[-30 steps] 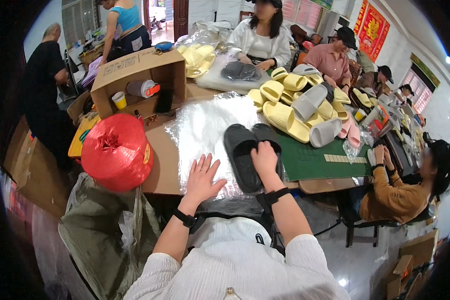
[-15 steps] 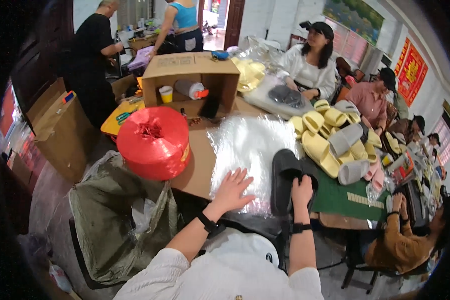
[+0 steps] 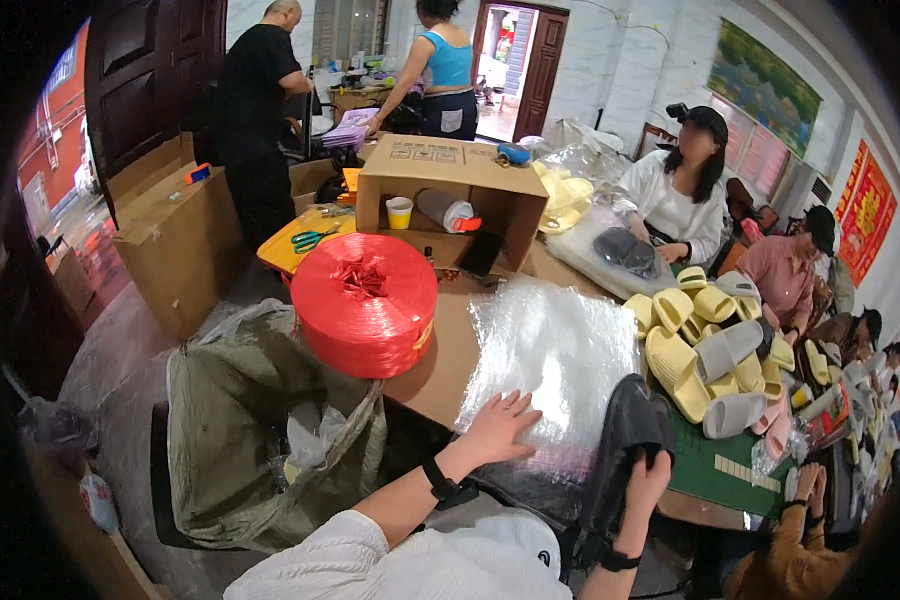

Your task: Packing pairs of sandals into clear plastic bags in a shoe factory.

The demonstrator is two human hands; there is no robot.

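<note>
My left hand (image 3: 495, 430) lies with its fingers spread on a stack of clear plastic bags (image 3: 550, 350). The black slippers (image 3: 620, 440) are in my right hand (image 3: 648, 485), whose fingers close around them at the right edge of the bags. They are tilted and pressed together, so the second slipper is mostly hidden. A large roll of red plastic twine (image 3: 364, 305) stands to the left of the bags.
Yellow and grey slippers (image 3: 715, 340) are heaped to the right on a green mat (image 3: 715, 480). Behind the bags, an open carton (image 3: 450, 165) holds a cup and bottle. A woven sack (image 3: 260, 440) gapes at left. Several people sit or stand around.
My right hand has lifted and tilted the black slippers, which lay side by side before. My left hand stays on the bags. The whole view has shifted, moving things rightward in the picture.
</note>
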